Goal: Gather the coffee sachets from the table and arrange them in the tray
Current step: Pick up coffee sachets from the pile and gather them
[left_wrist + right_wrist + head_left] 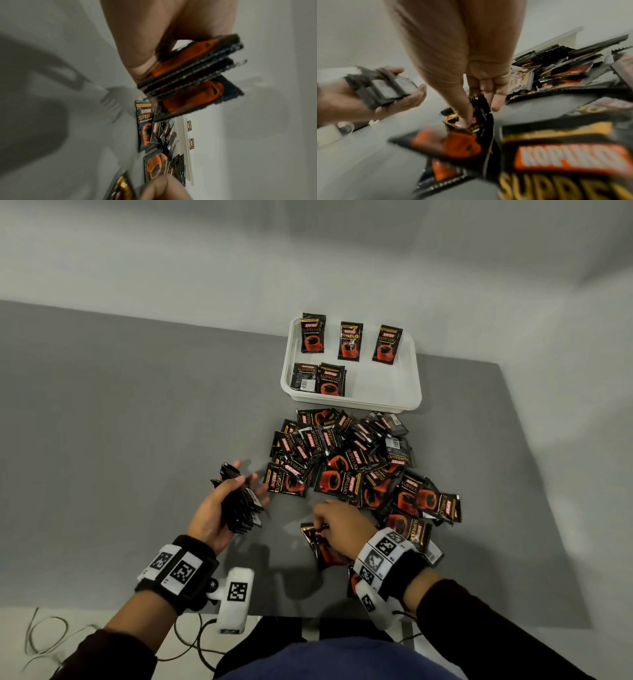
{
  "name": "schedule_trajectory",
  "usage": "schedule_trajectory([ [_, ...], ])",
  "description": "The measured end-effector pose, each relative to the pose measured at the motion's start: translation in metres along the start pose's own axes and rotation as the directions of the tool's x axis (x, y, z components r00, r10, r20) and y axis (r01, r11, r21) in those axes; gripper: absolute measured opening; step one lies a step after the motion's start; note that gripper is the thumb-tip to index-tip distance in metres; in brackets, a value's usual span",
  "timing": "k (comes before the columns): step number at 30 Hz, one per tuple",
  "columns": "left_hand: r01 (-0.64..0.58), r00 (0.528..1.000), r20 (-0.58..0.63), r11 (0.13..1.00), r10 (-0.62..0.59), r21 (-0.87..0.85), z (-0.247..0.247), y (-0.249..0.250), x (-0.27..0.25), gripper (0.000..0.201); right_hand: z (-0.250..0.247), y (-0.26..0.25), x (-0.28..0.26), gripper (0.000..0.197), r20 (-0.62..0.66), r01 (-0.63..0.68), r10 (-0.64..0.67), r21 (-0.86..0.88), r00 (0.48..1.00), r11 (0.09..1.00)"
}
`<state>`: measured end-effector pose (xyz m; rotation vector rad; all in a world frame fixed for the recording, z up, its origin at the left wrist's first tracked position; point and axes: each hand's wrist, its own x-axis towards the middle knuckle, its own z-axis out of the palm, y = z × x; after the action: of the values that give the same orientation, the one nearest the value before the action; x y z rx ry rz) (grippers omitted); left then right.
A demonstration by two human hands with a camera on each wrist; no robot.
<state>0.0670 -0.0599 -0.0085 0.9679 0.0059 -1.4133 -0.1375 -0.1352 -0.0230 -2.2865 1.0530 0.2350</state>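
Mid-gathering. Left hand [219, 508] clasping a stack of sachets [239, 501] held on edge, up off the grey table [120, 422], left of the heap [356, 467]. Right hand [342, 529] down at the near edge of that heap, thumb and fingers pinching one sachet [322, 546] by its top seam. White tray [404, 392] at the far side, just beyond the heap, holding five sachets [349, 340] in two loose rows. Next, probably: lifting the pinched sachet clear without dragging neighbours, then sliding it flat onto the left-hand stack.
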Motion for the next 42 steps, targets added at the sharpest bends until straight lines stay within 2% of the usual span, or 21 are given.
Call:
schedule_trajectory([
  [3,-0.015,1.0,0.008,1.0,0.015,0.01,0.001,0.003,0.0,0.03,-0.02,-0.004,0.01,0.024,-0.12,-0.032,0.063,0.245,0.991,0.969],
  [6,-0.029,0.999,0.016,0.998,0.028,0.06,0.003,0.004,0.001,0.033,-0.046,-0.016,0.016,0.028,-0.221,0.053,0.051,0.439,0.974,0.897],
  [8,-0.036,0.999,0.039,0.993,0.031,0.113,0.007,0.001,0.0,0.036,-0.059,-0.028,0.019,0.031,-0.237,0.107,0.014,0.488,0.971,0.866],
  [10,-0.063,0.996,0.073,0.973,0.048,0.223,0.012,-0.003,-0.002,0.042,-0.064,-0.041,0.024,0.03,-0.224,0.107,0.018,0.536,0.974,0.838],
  [13,-0.096,0.987,0.15,0.942,0.05,0.321,0.023,-0.011,-0.006,0.053,-0.061,-0.058,0.033,0.032,-0.223,0.061,0.105,0.629,0.969,0.775],
  [16,-0.081,0.981,0.193,0.956,0.026,0.283,0.032,-0.018,-0.007,0.057,-0.052,-0.07,0.037,0.03,-0.323,0.049,0.236,0.676,0.916,0.735],
  [17,-0.071,0.98,0.196,0.959,0.017,0.273,0.032,-0.018,-0.007,0.061,-0.051,-0.073,0.038,0.029,-0.323,0.028,0.271,0.687,0.907,0.726],
  [19,-0.067,0.984,0.175,0.959,0.018,0.276,0.03,-0.019,-0.005,0.066,-0.054,-0.075,0.039,0.036,-0.217,-0.048,0.314,0.751,0.924,0.659],
  [21,-0.093,0.993,0.093,0.958,0.07,0.269,0.026,-0.02,-0.002,0.059,-0.06,-0.074,0.037,0.038,-0.053,-0.1,0.304,0.88,0.951,0.465],
  [22,-0.115,0.993,0.039,0.956,0.108,0.269,0.025,-0.02,0.0,0.054,-0.061,-0.072,0.033,0.034,-0.006,-0.104,0.265,0.911,0.964,0.399],
  [23,-0.141,0.989,-0.01,0.949,0.15,0.282,0.023,-0.02,0.003,0.05,-0.06,-0.069,0.029,0.028,0.003,-0.093,0.212,0.904,0.977,0.418],
  [25,-0.204,0.968,-0.074,0.921,0.241,0.331,0.021,-0.017,0.007,0.044,-0.054,-0.067,0.018,0.02,-0.028,-0.026,0.085,0.818,0.996,0.574],
  [28,-0.307,0.926,-0.06,0.834,0.374,0.458,0.021,-0.014,0.009,0.046,-0.037,-0.069,0.005,0.066,-0.027,0.092,-0.095,0.591,0.995,0.801],
  [30,-0.36,0.916,0.022,0.798,0.4,0.484,0.025,-0.018,0.008,0.044,-0.025,-0.077,0.006,0.079,-0.083,0.134,-0.109,0.429,0.991,0.893],
  [32,-0.376,0.912,0.049,0.783,0.407,0.496,0.033,-0.021,0.011,0.047,-0.013,-0.082,0.012,0.074,-0.159,0.136,-0.08,0.386,0.984,0.913],
  [34,-0.374,0.91,0.029,0.787,0.414,0.49,0.039,-0.022,0.018,0.071,-0.003,-0.082,0.02,0.069,-0.216,0.103,-0.016,0.4,0.976,0.911],
  [37,-0.399,0.909,0.128,0.735,0.398,0.549,0.03,-0.026,0.02,0.084,0.004,-0.072,0.029,0.058,-0.29,0.104,0.023,0.414,0.957,0.904],
  [39,-0.41,0.908,0.225,0.649,0.352,0.641,0.018,-0.032,0.01,0.096,0.008,-0.062,0.033,0.054,-0.298,0.089,0.064,0.472,0.952,0.877],
  [42,-0.404,0.912,0.233,0.637,0.339,0.656,0.002,-0.036,0.007,0.094,0.016,-0.051,0.037,0.057,-0.255,0.062,0.098,0.552,0.962,0.831],
])
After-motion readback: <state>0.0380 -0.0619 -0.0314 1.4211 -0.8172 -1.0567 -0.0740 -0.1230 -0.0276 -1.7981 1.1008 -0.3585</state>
